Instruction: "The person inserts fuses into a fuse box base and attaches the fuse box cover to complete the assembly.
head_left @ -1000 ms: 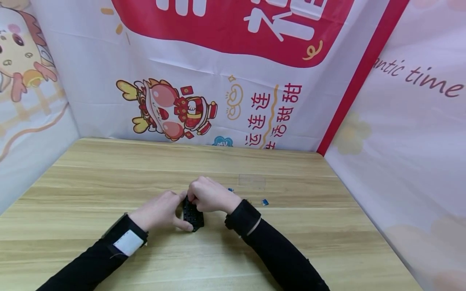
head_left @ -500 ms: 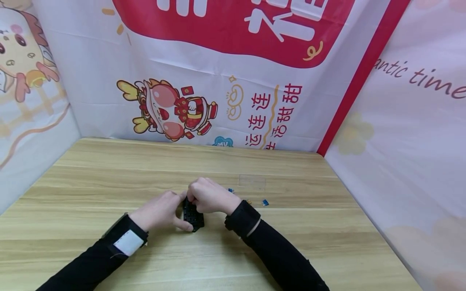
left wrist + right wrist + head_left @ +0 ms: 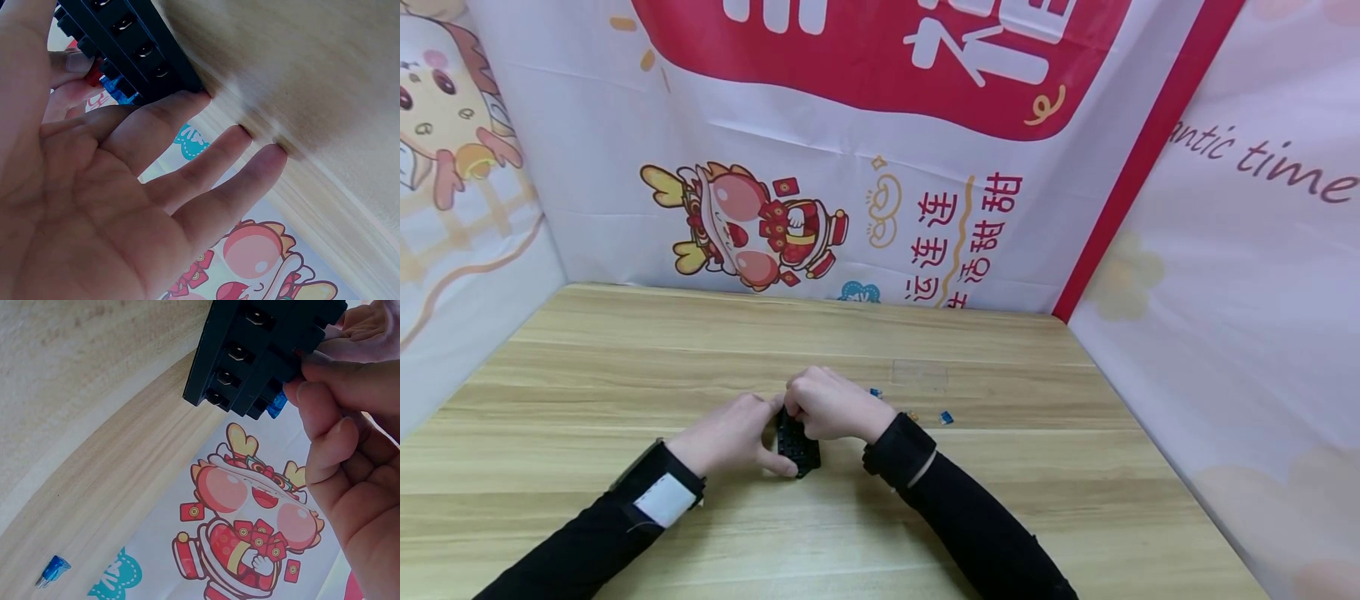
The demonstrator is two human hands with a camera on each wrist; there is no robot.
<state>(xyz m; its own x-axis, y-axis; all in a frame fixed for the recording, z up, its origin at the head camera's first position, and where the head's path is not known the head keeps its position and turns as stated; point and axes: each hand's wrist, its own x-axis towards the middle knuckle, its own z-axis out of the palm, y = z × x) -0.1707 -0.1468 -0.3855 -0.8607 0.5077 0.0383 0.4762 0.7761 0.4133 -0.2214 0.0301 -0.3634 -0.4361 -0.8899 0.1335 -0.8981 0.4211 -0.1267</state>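
Observation:
A black fuse block, with metal terminals along its side in both wrist views, stands on the table. My left hand grips it end to end, thumb at the near end and index finger at the far end; the other fingers extend beside it. Over the block's far part, my right hand pinches a small red blade fuse between thumb and curled index finger, right at the block's top. A blue blade fuse sits in the block close by. In the head view my right fingers hide the red fuse.
On the wooden table, to the right of the hands, lie a blue blade fuse, another blue one and a small yellow piece. Behind them is a clear flat rectangle. Printed cloth hangs along the back edge.

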